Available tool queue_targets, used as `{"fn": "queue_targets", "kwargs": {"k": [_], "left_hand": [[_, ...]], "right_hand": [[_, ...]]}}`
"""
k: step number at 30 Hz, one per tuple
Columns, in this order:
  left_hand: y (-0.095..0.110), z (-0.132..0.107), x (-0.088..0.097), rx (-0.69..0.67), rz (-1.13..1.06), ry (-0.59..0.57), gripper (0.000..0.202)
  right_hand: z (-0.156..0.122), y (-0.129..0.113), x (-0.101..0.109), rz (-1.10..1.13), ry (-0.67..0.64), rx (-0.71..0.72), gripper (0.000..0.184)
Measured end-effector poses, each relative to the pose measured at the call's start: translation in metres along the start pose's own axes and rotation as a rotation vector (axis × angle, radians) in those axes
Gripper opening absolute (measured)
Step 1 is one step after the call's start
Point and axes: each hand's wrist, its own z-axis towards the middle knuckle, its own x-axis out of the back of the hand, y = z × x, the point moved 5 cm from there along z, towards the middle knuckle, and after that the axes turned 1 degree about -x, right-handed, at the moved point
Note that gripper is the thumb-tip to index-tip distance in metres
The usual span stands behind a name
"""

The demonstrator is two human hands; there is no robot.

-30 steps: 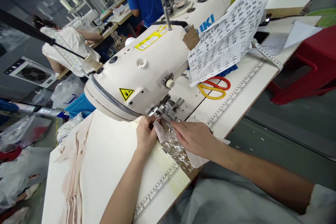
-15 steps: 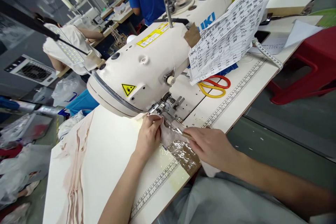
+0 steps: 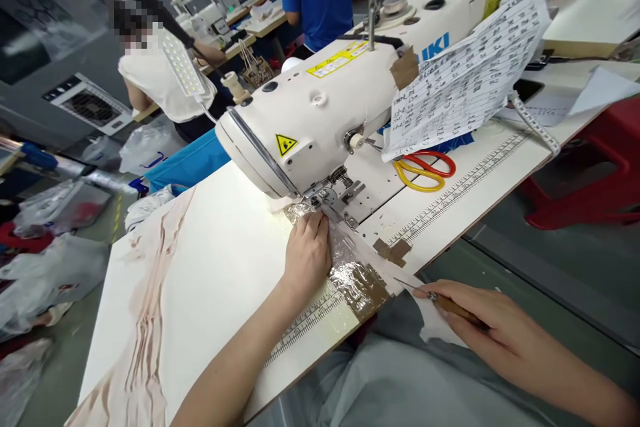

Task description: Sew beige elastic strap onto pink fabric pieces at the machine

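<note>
My left hand (image 3: 309, 255) lies on the white table just before the presser foot (image 3: 331, 200) of the cream sewing machine (image 3: 320, 113), its fingers curled down onto a taped, shiny patch (image 3: 357, 277) of the table top. My right hand (image 3: 493, 330) is off the table's front edge, over my lap, closed on a thin pointed tool with a wooden handle (image 3: 440, 300); a small white fabric piece (image 3: 431, 328) hangs beneath it. The needle area is partly hidden by the machine head.
Red-and-yellow scissors (image 3: 425, 170) and a printed paper sheet (image 3: 465, 83) lie right of the machine. Pink fabric (image 3: 145, 327) trails along the table's left side. A red stool (image 3: 595, 167) stands at right. Two people work at benches behind; plastic bags (image 3: 50, 267) lie on the floor.
My right hand has drawn back from the presser foot to beyond the table edge, taking the pointed tool and the white piece. My left hand stays by the foot. The view shifted right.
</note>
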Motion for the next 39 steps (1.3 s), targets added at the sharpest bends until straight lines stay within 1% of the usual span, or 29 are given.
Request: {"fn": "queue_targets", "kwargs": {"k": [4, 7, 12, 15, 17, 19, 22, 24, 25, 26, 28, 31, 33, 36, 39], "left_hand": [[0.004, -0.007, -0.001, 0.023, 0.007, -0.040, 0.039], [0.003, -0.009, -0.001, 0.033, -0.015, -0.036, 0.040], [-0.010, -0.007, 0.001, 0.032, -0.117, -0.003, 0.043], [-0.019, -0.005, -0.001, 0.030, -0.187, -0.014, 0.045], [-0.022, -0.005, -0.003, 0.019, -0.205, -0.015, 0.044], [-0.023, -0.005, -0.003, -0.001, -0.201, -0.004, 0.043], [-0.023, -0.006, -0.003, -0.023, -0.188, 0.018, 0.040], [-0.022, -0.007, -0.003, -0.042, -0.177, 0.021, 0.039], [-0.021, -0.008, -0.003, -0.053, -0.165, 0.017, 0.040], [-0.020, -0.008, -0.003, -0.059, -0.147, 0.010, 0.040], [-0.017, -0.008, -0.004, -0.054, -0.098, -0.009, 0.042], [-0.012, -0.007, -0.004, -0.029, -0.019, -0.026, 0.042], [-0.009, -0.005, -0.003, -0.024, 0.013, -0.020, 0.040], [-0.009, -0.001, -0.002, -0.014, 0.017, -0.007, 0.037], [-0.012, 0.002, -0.002, 0.004, -0.012, 0.006, 0.037]], "right_hand": [[0.000, 0.004, -0.001, 0.020, -0.020, -0.055, 0.027], [0.001, 0.008, -0.001, 0.046, -0.044, -0.100, 0.029], [0.007, 0.022, -0.003, 0.128, -0.029, -0.223, 0.038], [0.014, 0.029, -0.004, 0.232, 0.002, -0.295, 0.043], [0.017, 0.031, -0.007, 0.322, 0.009, -0.337, 0.044], [0.017, 0.028, -0.015, 0.469, 0.003, -0.411, 0.043], [0.009, 0.019, -0.039, 0.813, -0.011, -0.564, 0.040], [0.003, 0.010, -0.058, 0.994, -0.050, -0.612, 0.036], [0.001, 0.005, -0.064, 1.025, -0.064, -0.609, 0.034], [0.000, 0.003, -0.068, 1.007, -0.069, -0.592, 0.033], [0.000, 0.002, -0.066, 0.849, -0.036, -0.529, 0.034], [0.006, 0.004, -0.050, 0.488, 0.045, -0.391, 0.033], [0.011, 0.004, -0.040, 0.303, 0.077, -0.316, 0.031], [0.022, -0.004, -0.029, 0.145, 0.114, -0.211, 0.026], [0.033, -0.015, -0.025, 0.056, 0.133, -0.129, 0.022]]}}
